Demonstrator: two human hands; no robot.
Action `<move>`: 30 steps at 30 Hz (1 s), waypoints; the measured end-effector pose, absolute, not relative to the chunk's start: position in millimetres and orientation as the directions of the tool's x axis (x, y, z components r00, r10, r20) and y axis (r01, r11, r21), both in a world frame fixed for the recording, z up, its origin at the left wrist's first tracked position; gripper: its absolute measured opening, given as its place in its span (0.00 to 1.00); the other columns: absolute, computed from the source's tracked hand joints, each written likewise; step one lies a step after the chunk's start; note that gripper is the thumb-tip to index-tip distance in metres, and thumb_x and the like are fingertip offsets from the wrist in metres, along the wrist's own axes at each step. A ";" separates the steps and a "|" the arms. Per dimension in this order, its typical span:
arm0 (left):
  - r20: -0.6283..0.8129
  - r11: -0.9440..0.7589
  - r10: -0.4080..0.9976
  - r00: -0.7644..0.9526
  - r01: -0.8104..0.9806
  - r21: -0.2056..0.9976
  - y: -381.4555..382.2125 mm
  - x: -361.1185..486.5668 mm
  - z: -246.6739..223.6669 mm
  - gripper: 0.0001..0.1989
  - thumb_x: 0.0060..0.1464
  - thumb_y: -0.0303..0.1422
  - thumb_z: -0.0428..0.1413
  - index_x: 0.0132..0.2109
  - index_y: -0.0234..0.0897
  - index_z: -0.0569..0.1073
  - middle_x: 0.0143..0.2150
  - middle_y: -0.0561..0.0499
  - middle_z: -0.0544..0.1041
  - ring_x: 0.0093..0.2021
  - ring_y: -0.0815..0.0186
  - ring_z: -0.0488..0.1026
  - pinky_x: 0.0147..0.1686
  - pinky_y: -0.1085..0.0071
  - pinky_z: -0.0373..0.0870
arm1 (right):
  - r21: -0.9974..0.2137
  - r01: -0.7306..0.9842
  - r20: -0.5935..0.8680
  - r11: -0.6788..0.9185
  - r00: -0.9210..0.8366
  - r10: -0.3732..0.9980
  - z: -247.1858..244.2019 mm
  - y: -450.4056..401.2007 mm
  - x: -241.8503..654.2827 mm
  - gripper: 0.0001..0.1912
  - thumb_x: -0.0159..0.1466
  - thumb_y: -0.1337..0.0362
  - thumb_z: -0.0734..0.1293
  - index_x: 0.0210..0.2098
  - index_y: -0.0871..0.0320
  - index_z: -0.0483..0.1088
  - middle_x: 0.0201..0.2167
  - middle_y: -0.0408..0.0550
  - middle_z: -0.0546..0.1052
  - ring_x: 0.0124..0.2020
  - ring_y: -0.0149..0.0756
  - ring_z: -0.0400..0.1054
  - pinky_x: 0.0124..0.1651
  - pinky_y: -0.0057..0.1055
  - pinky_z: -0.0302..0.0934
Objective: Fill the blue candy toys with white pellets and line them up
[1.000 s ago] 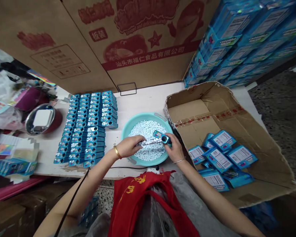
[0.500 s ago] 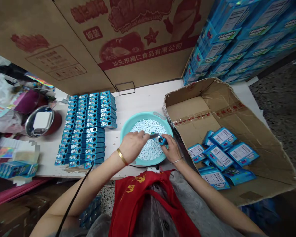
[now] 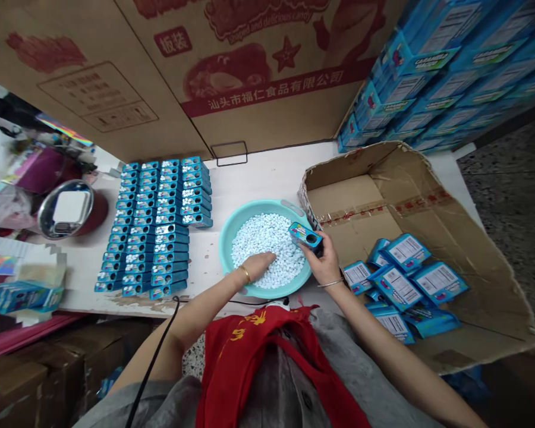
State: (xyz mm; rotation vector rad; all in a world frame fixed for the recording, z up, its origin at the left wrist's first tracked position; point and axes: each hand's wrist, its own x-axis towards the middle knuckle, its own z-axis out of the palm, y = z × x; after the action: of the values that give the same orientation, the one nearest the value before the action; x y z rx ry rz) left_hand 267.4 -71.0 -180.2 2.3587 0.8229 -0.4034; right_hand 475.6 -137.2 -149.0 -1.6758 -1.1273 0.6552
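Note:
A turquoise basin [image 3: 226, 252] is filled with small white candies [image 3: 261, 235]. My left hand [image 3: 256, 266] is down in the basin, fingers closed and touching the candies. The thin grey scoop it held a moment earlier is hidden under the fingers and candies. At the basin's right rim, my right hand [image 3: 325, 261] grips a small blue candy box [image 3: 305, 235] between thumb and fingers. The box is tilted, and a dark round hole shows in its top face. Left of the basin stand rows of similar blue boxes [image 3: 169, 244], many with white candies showing in their openings.
A large open carton [image 3: 343, 196] on the right holds several blue boxes [image 3: 401, 285]. Big brown cartons [image 3: 267, 125] wall off the back, with stacked blue packs [image 3: 392, 89] at back right. A metal bowl [image 3: 42, 217] stands far left. A black cable [image 3: 154, 356] crosses near my left arm.
My left hand has moved down and away from the box into the candies, taking the scoop out of sight. My right hand has shifted slightly up and right with the box.

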 end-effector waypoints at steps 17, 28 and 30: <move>-0.338 -0.533 0.477 0.811 0.573 0.623 -40.1 229.7 -42.7 0.14 0.58 0.31 0.51 0.52 0.35 0.65 0.45 0.45 0.74 0.42 0.64 0.71 0.43 0.69 0.67 | -0.791 0.602 0.257 0.109 0.166 0.952 -154.9 -138.7 467.1 0.21 0.58 0.69 0.62 0.52 0.56 0.63 0.48 0.54 0.72 0.50 0.46 0.67 0.54 0.45 0.62; -0.528 -0.764 0.538 0.658 0.645 0.026 -77.1 306.6 35.0 0.13 0.62 0.23 0.40 0.48 0.31 0.66 0.40 0.40 0.73 0.39 0.57 0.76 0.34 0.65 0.71 | -0.735 0.648 0.309 0.200 0.058 0.949 -166.8 -145.3 451.0 0.23 0.57 0.73 0.60 0.52 0.57 0.62 0.48 0.55 0.72 0.52 0.46 0.65 0.59 0.52 0.57; -0.505 -0.760 0.548 0.666 0.650 0.032 -76.6 301.4 34.1 0.12 0.63 0.25 0.41 0.47 0.33 0.67 0.40 0.41 0.73 0.39 0.59 0.75 0.34 0.67 0.70 | -0.743 0.642 0.306 0.192 0.070 0.949 -168.7 -145.1 452.0 0.24 0.57 0.72 0.59 0.53 0.56 0.62 0.49 0.54 0.72 0.52 0.46 0.65 0.59 0.52 0.57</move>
State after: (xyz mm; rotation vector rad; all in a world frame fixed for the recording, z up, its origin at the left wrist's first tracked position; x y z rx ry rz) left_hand 301.4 -76.6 34.1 2.6717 0.9733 -0.7081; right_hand 452.0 -145.1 -168.7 -1.5299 -1.6512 0.4750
